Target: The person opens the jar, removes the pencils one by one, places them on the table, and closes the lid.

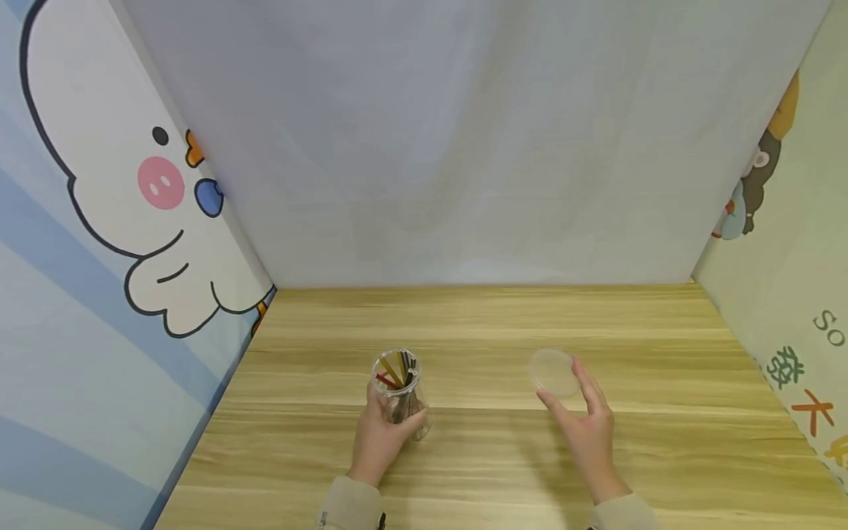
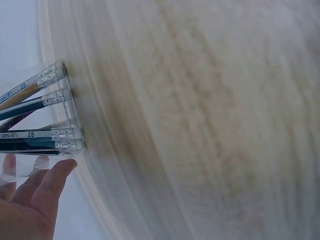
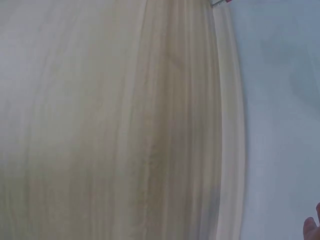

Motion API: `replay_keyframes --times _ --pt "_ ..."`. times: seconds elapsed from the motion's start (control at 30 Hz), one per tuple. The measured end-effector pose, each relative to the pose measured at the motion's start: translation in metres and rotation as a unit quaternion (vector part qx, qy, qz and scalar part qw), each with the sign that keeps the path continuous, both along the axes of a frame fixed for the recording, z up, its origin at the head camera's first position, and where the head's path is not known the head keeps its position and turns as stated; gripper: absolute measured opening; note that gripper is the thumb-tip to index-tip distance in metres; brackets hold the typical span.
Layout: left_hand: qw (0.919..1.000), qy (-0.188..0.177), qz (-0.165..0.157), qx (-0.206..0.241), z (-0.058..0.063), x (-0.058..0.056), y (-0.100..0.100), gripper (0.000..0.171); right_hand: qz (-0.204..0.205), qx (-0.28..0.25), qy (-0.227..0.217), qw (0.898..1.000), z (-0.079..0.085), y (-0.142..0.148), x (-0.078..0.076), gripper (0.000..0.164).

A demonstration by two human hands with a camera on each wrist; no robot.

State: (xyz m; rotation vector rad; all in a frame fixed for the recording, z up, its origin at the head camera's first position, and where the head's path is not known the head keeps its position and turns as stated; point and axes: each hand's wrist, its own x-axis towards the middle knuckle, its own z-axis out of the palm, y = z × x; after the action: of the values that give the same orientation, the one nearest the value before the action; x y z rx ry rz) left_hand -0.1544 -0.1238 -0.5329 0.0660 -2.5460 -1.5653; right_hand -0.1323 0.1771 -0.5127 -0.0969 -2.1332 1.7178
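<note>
the pale sleeves (image 1: 351, 504) lie nearest me, at the near edge of the head view. past them, the left hand (image 1: 380, 438) is wrapped round a clear jar (image 1: 398, 392), left of the middle of the table (image 1: 490, 464); pencils (image 1: 392, 372) stand inside and its mouth is uncovered. i cannot tell whether its base touches the wood. well to the right, the right hand (image 1: 588, 427) holds a round translucent lid (image 1: 553, 372) by its edge, thumb and fingers spread about as wide as the disc.

by my judgement the step in hand is keeping jar and lid apart, each in its own hand. the next move, as i read it, calls for a steady left grip and a level lid, since a tipped jar could spill the pencils.

the left wrist view gives me what the head view is too far off to show: eraser ends (image 2: 77, 145), metal bands (image 2: 64, 133) and "2b" printed on the pencils. the right wrist view gives me mostly table and far wall (image 3: 280, 100), with a bit of the right hand in the near right corner; the lid is outside it, so i judge that pinch from the head view alone.
</note>
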Motion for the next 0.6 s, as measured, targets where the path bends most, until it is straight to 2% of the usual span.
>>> replay_keyframes --times 0.17,0.37,0.6 --pt "1.0 -0.005 -0.001 0.0 0.001 0.0 0.0 0.086 -0.037 0.025 0.005 0.999 -0.006 0.013 0.002 0.075" --pt "0.9998 0.009 0.001 -0.018 -0.001 -0.001 0.001 0.086 -0.07 0.03 -0.001 0.997 -0.013 0.031 0.003 0.075" --pt "0.9997 0.011 0.005 -0.02 -0.001 0.0 0.0 0.087 -0.067 0.011 -0.103 0.992 -0.016 0.057 0.007 0.081"
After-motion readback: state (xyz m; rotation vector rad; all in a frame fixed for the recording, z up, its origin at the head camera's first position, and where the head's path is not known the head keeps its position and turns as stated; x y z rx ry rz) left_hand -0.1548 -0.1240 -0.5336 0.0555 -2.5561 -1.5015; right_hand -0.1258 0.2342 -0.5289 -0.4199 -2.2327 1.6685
